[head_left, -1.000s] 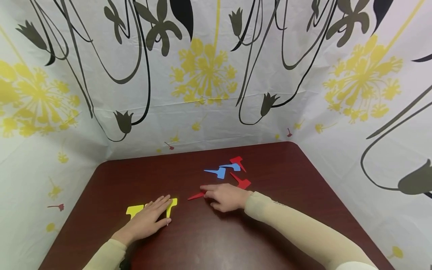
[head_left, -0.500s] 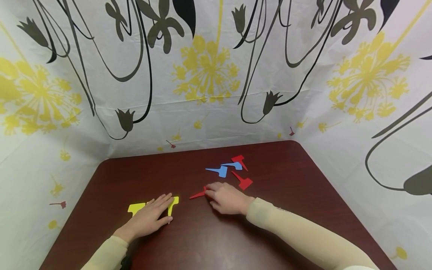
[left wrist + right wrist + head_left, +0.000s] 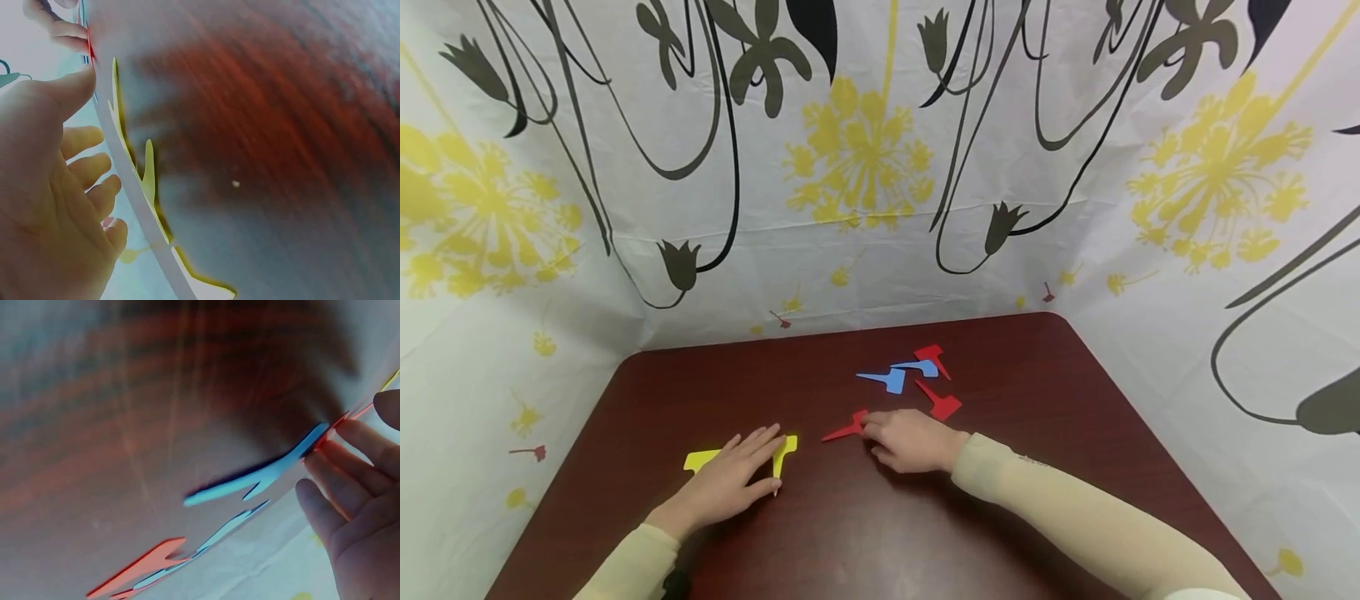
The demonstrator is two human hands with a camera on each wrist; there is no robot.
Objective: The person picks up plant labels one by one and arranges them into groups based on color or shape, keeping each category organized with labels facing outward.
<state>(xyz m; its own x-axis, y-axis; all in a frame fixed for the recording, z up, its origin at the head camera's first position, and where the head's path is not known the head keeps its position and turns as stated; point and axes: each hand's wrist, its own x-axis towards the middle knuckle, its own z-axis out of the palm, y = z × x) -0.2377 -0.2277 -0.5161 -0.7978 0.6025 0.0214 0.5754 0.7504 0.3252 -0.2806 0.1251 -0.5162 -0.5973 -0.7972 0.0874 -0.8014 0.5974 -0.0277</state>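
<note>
My left hand [image 3: 722,482] lies palm down with extended fingers over yellow T-shaped plant labels. One yellow plant label [image 3: 786,451] shows beside its fingertips, and part of another [image 3: 700,460] shows left of the fingers. The left wrist view has several yellow labels [image 3: 149,169] in line beside the fingers. At the middle of the table, my right hand [image 3: 913,439] has its fingertips at the head of a red plant label [image 3: 846,428]. The right wrist view shows fairly straight fingers, the thumb apart, and a blue label [image 3: 256,475] nearby, which the hand seems to hide in the head view.
Behind my right hand lie two blue labels [image 3: 891,381] [image 3: 925,367] and two red ones [image 3: 942,405] [image 3: 929,353]. The dark red-brown table [image 3: 760,383] has rounded far corners. White cloth [image 3: 820,292] with plant prints hangs around it.
My right hand has drawn back slightly to the right, so more of the red label shows. The left hand has shifted a little, covering more of the left yellow label.
</note>
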